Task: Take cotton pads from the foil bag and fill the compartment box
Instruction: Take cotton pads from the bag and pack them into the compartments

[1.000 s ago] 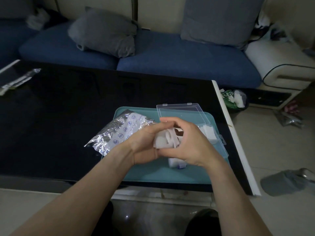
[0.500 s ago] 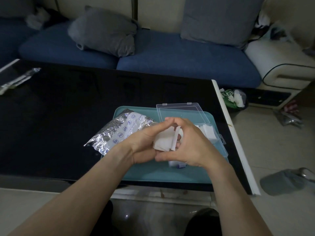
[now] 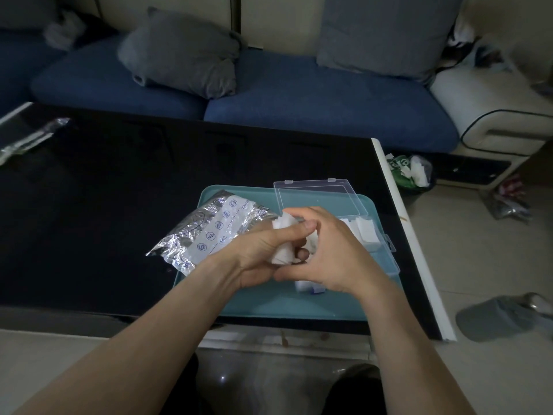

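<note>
Your left hand [image 3: 260, 250] and right hand [image 3: 332, 253] meet over the teal tray [image 3: 269, 304], both grips curled around a wad of white cotton pads [image 3: 282, 253]. The foil bag [image 3: 209, 232] lies at 9 o'clock from your hands, long axis running 8 to 2 o'clock, mouth toward them. The clear compartment box [image 3: 386, 253] sits at 3 o'clock, lid open, on the black bench [image 3: 119, 205] before a blue sofa [image 3: 299, 94].
</note>
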`<state>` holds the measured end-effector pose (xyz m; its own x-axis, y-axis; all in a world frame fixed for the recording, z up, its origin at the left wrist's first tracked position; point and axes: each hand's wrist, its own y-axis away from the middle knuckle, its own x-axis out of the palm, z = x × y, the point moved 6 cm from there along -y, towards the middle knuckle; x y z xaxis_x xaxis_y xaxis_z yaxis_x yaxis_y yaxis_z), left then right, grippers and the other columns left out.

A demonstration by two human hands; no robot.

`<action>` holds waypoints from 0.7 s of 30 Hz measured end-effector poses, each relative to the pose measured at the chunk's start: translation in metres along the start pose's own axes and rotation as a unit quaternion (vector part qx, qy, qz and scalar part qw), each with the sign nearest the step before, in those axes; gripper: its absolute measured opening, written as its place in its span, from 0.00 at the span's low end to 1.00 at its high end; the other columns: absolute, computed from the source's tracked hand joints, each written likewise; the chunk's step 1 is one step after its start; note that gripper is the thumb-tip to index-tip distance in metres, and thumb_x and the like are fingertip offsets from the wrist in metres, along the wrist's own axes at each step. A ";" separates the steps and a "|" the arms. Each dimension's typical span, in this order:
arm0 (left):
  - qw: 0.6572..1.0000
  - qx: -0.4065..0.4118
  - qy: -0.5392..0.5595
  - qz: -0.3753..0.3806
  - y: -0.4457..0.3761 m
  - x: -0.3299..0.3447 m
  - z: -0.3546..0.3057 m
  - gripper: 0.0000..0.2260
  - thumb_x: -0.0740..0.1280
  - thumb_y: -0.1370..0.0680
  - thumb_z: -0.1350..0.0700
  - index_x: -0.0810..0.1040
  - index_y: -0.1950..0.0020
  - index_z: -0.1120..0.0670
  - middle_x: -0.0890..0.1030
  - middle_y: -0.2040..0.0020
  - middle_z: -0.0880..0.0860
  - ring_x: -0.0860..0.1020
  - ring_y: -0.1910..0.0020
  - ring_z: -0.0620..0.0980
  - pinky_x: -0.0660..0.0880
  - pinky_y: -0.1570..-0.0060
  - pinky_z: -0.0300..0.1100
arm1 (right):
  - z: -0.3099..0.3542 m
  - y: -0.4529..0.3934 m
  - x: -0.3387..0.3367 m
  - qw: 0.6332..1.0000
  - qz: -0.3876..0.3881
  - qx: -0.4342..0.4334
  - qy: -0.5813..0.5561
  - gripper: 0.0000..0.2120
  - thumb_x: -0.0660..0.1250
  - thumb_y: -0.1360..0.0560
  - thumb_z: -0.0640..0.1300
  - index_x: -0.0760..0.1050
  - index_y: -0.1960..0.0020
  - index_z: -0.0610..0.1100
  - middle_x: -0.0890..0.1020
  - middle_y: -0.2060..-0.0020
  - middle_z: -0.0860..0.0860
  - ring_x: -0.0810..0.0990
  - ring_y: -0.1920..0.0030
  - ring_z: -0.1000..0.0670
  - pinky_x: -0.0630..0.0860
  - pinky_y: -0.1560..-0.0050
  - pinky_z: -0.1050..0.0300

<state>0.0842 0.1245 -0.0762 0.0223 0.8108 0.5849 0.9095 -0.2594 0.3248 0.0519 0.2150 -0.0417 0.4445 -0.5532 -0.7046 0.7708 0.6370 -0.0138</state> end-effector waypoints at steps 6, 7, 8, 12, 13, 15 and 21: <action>0.999 0.021 -0.020 -0.018 0.003 -0.004 -0.004 0.14 0.70 0.27 0.63 0.78 0.42 0.60 0.83 0.54 0.57 0.83 0.57 0.51 0.82 0.58 0.43 | -0.002 -0.002 0.001 0.999 -0.024 0.004 -0.029 0.51 0.85 0.39 0.48 0.61 0.23 0.58 0.81 0.41 0.57 0.81 0.43 0.53 0.79 0.41 0.54; 0.999 0.020 -0.023 -0.017 0.003 -0.004 -0.004 0.13 0.69 0.27 0.64 0.78 0.43 0.60 0.83 0.54 0.56 0.83 0.57 0.50 0.82 0.59 0.42 | -0.004 -0.002 0.001 0.999 -0.026 0.007 -0.032 0.52 0.84 0.39 0.48 0.60 0.23 0.58 0.80 0.41 0.57 0.81 0.43 0.53 0.79 0.41 0.54; 0.999 0.017 -0.025 -0.021 0.004 -0.004 -0.004 0.11 0.69 0.26 0.64 0.79 0.44 0.60 0.83 0.55 0.56 0.83 0.58 0.50 0.81 0.60 0.42 | -0.004 -0.002 0.001 0.999 -0.027 0.003 -0.018 0.50 0.84 0.39 0.49 0.63 0.24 0.58 0.79 0.40 0.58 0.80 0.42 0.53 0.78 0.40 0.52; 0.996 0.026 -0.042 -0.068 0.001 -0.009 -0.003 0.13 0.68 0.24 0.66 0.76 0.40 0.64 0.80 0.52 0.61 0.81 0.55 0.55 0.80 0.62 0.42 | 0.001 -0.002 0.007 0.996 -0.013 -0.003 0.083 0.44 0.84 0.42 0.54 0.70 0.29 0.55 0.71 0.35 0.58 0.69 0.35 0.52 0.70 0.33 0.47; 0.996 0.030 -0.049 -0.072 0.000 -0.009 -0.002 0.14 0.68 0.24 0.67 0.76 0.38 0.66 0.79 0.51 0.62 0.80 0.54 0.56 0.79 0.62 0.43 | 0.002 -0.002 0.009 0.996 -0.015 -0.003 0.090 0.45 0.83 0.41 0.53 0.69 0.27 0.55 0.71 0.34 0.57 0.68 0.34 0.52 0.69 0.32 0.46; 0.995 0.029 -0.066 -0.076 -0.002 -0.008 0.000 0.10 0.68 0.23 0.66 0.77 0.43 0.63 0.80 0.54 0.61 0.81 0.58 0.54 0.78 0.66 0.42 | 0.007 -0.002 0.012 0.995 -0.014 -0.011 0.093 0.48 0.81 0.36 0.48 0.61 0.22 0.56 0.72 0.31 0.56 0.69 0.33 0.51 0.69 0.31 0.48; 0.993 0.015 -0.090 -0.076 -0.001 -0.005 0.004 0.07 0.64 0.22 0.65 0.78 0.56 0.55 0.81 0.64 0.54 0.80 0.68 0.49 0.76 0.72 0.38 | 0.013 -0.001 0.016 0.994 -0.008 -0.017 0.106 0.42 0.78 0.33 0.45 0.64 0.23 0.55 0.79 0.37 0.55 0.76 0.38 0.50 0.74 0.36 0.49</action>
<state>0.0851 0.1227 -0.0827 -0.0453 0.9207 0.3876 0.9201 -0.1127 0.3751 0.0643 0.1991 -0.0437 0.3235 -0.4395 -0.8379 0.7594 0.6489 -0.0472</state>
